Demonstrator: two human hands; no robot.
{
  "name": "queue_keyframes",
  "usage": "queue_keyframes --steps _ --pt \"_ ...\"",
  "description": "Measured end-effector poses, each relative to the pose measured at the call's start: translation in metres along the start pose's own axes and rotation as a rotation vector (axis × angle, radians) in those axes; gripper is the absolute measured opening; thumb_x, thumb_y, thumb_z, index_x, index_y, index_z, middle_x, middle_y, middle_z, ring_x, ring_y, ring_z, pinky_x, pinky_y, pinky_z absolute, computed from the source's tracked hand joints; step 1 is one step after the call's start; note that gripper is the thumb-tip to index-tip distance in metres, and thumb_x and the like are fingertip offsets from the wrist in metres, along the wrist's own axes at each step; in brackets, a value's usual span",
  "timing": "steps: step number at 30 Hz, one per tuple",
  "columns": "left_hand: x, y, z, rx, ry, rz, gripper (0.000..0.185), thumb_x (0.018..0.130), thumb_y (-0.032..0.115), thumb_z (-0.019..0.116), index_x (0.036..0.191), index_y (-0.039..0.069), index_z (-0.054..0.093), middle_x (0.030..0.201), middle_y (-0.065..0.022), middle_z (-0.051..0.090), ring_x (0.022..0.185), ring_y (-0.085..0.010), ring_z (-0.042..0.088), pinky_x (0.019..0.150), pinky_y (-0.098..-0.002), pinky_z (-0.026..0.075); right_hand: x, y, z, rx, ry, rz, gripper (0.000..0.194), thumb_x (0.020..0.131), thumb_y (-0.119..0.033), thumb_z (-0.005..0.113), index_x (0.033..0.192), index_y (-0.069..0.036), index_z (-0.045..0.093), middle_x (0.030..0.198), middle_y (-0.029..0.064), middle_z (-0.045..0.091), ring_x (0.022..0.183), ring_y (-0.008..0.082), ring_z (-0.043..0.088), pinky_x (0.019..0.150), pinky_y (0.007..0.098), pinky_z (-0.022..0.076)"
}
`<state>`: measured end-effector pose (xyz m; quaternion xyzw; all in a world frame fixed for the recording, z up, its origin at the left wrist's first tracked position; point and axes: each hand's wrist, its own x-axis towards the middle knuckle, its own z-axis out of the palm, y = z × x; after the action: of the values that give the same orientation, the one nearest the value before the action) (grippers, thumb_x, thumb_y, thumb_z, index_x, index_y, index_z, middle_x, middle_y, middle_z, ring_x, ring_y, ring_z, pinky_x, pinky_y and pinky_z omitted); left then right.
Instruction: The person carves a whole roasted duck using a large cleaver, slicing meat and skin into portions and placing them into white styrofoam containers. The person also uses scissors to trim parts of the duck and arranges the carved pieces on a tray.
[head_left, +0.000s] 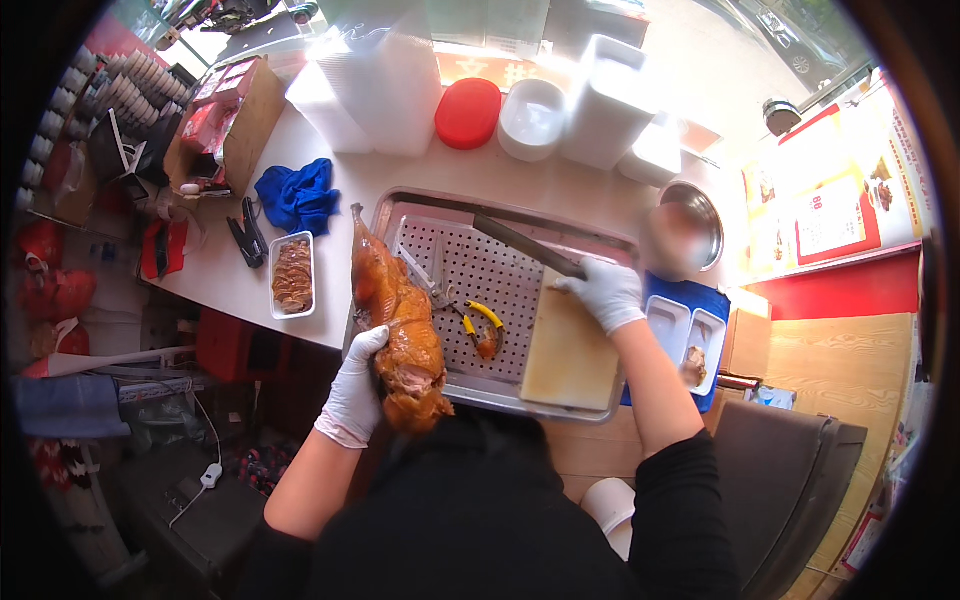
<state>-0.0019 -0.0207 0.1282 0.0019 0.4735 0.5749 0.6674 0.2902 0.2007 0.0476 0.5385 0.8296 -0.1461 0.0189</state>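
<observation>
My gloved left hand (358, 394) holds a glossy brown roast bird (405, 330), probably a duck, at the left edge of a metal tray (491, 405). Pale meat shows at its near, cut end. In my gloved right hand (613, 294) is the handle of a long knife (525, 246); its blade points to the far left above the tray's perforated insert (491, 277). Beneath that hand lies a yellowish cutting board (574, 345). Yellow-and-black-handled scissors (480, 319) rest on the insert, beside a small brown piece of roast meat (487, 346).
Left of the tray are a container of sliced meat (292, 277), a black stapler (247, 234) and a blue cloth (300, 196). Stacked white containers (375, 97) and a red lid (468, 112) stand behind. At right are a steel bowl (709, 225) and a blue tray (679, 289).
</observation>
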Motion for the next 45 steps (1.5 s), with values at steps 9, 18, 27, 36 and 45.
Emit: queue_keyframes --steps 9,18,27,36,45 --pt "0.005 0.001 0.038 -0.105 -0.177 -0.116 0.066 0.092 0.035 0.066 0.145 0.001 0.046 0.133 -0.0173 0.063 0.122 -0.0310 0.064 0.108 -0.0462 0.053 -0.072 -0.110 -0.085 0.569 0.121 -0.435 0.036 0.105 -0.034 0.058 0.083 -0.006 0.065 0.067 0.0176 0.059 0.064 0.0388 0.061 0.059 0.0420 0.0490" --pt "-0.004 0.000 0.058 -0.111 -0.250 -0.147 0.055 0.096 0.037 0.062 0.139 0.002 0.056 0.134 -0.0122 0.065 0.124 -0.0247 0.063 0.112 -0.0382 0.048 -0.098 -0.148 -0.129 0.425 0.214 -0.419 0.039 0.103 -0.036 0.058 0.074 -0.011 0.065 0.064 0.0142 0.062 0.058 0.0364 0.063 0.052 0.0440 0.0491" --pt "-0.009 0.000 0.057 -0.127 -0.265 -0.093 0.060 0.099 0.045 0.062 0.141 0.003 0.054 0.134 -0.0119 0.065 0.125 -0.0247 0.063 0.112 -0.0395 0.049 -0.113 -0.135 -0.119 0.366 0.240 -0.419 0.032 0.099 -0.031 0.065 0.075 -0.009 0.064 0.066 0.0149 0.060 0.062 0.0373 0.064 0.054 0.0446 0.0491" --pt "-0.004 -0.005 0.051 -0.168 -0.371 -0.093 0.064 0.104 0.055 0.054 0.144 0.005 0.051 0.138 -0.0122 0.062 0.126 -0.0258 0.062 0.111 -0.0412 0.050 -0.108 -0.123 -0.107 0.321 0.201 -0.483 0.032 0.100 -0.035 0.063 0.080 -0.010 0.065 0.065 0.0141 0.062 0.060 0.0359 0.065 0.054 0.0436 0.0502" --pt "0.024 -0.020 0.043 -0.113 -0.241 -0.104 0.065 0.100 0.054 0.061 0.141 0.005 0.052 0.132 -0.0122 0.061 0.123 -0.0245 0.060 0.108 -0.0376 0.050 -0.098 -0.130 -0.096 0.340 -0.035 -0.236 0.057 0.086 -0.065 0.069 0.090 -0.008 0.076 0.076 0.0172 0.072 0.069 0.0360 0.071 0.064 0.0424 0.0564"
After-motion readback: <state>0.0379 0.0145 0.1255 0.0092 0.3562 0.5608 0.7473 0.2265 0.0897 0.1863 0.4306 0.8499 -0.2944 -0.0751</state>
